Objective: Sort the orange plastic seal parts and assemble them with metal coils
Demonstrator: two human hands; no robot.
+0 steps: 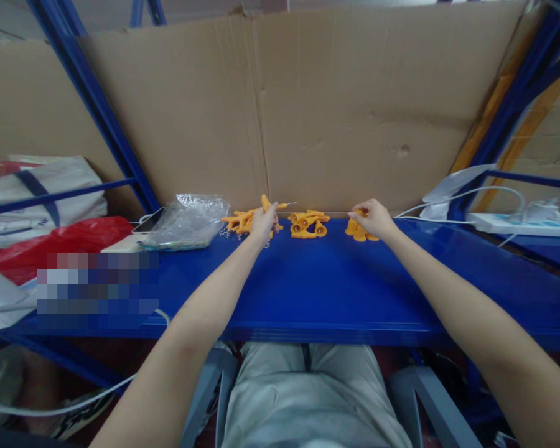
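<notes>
Head view: orange spiral-tipped piece gripped in left hand over an orange pile; orange caps touched by right hand, closure cannot be told. Its exposed spiral could be snagged if the pile is brushed.

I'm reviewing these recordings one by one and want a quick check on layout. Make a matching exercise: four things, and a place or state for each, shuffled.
Things
1. Left hand
2. Right hand
3. Clear plastic bag
4. Cardboard panel

Places or states
A. Upright along the back of the blue surface
B. At the rightmost orange cluster
C. Holding an orange piece with a spiral tip
D. Lying to the left of the leftmost orange pile

Pairs: 1-C, 2-B, 3-D, 4-A
</notes>
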